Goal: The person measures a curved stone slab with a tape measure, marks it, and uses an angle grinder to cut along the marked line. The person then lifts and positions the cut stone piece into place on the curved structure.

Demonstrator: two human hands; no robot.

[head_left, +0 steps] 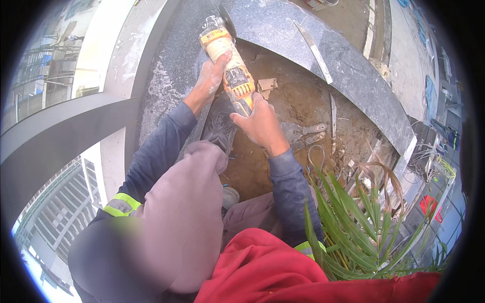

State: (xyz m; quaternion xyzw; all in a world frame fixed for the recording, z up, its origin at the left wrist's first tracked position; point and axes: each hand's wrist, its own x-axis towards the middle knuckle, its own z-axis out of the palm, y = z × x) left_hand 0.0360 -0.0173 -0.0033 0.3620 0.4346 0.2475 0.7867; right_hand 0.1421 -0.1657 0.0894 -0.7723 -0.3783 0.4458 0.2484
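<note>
Both of my hands hold a yellow angle grinder [220,47] coated in pale dust. My left hand [212,73] wraps round its body near the head. My right hand [261,121] grips the rear end of the handle. The grinder's thin disc [227,21] stands on edge at the far end, over a curved grey stone slab [262,26]; whether it touches the stone I cannot tell. Beyond my right hand, a flat trowel-like tool [303,130] lies on the brown soil. A torn piece of cardboard [268,85] rests beside the grinder.
A long thin strip [314,53] lies across the slab. Green palm leaves [353,227] rise close to my right arm. A grey metal rail [65,126] curves along the left. Tangled cables [424,156] and a red object [428,206] sit at the right.
</note>
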